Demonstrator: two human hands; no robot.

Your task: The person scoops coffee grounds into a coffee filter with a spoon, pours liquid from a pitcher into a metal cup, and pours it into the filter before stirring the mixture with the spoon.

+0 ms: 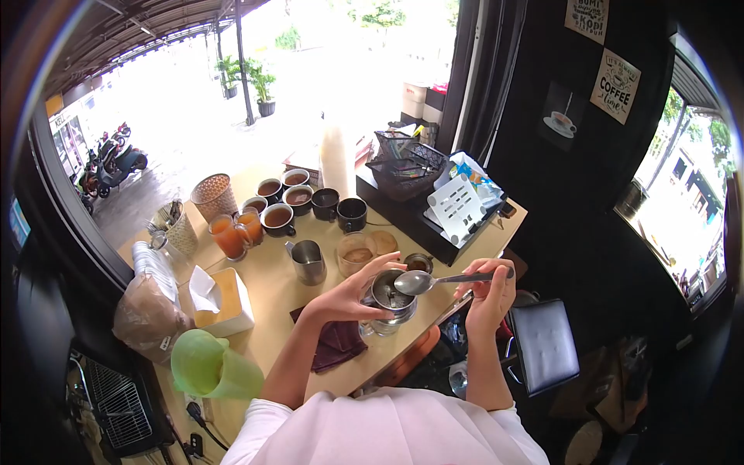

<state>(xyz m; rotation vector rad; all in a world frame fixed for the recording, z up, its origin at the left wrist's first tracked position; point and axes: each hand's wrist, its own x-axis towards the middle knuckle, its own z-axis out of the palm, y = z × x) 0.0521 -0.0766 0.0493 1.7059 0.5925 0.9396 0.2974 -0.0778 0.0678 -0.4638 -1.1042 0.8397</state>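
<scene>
My left hand [353, 294] curves its thumb and fingers around a small metal cup [384, 296], which looks like a coffee drip filter set over a clear glass [380, 325]. In my right hand [490, 293] is a metal spoon [457, 277], gripped by its handle, its bowl over the cup's right rim. Something dark shows inside the cup, too small to make out. Just behind stand a small round container [419, 263] and a clear glass bowl [356, 249] with brown contents. A steel pitcher [308, 262] is farther left, and a dark purple cloth [337, 341] lies beneath my left forearm.
Several dark cups [280, 217] of brown drink and orange-filled glass mugs [229, 236] stand at the back. A tissue box [225, 302], a green plastic pitcher [213, 368] and a woven basket [213, 195] line the left. A black tray [411, 221] holds a card at the right.
</scene>
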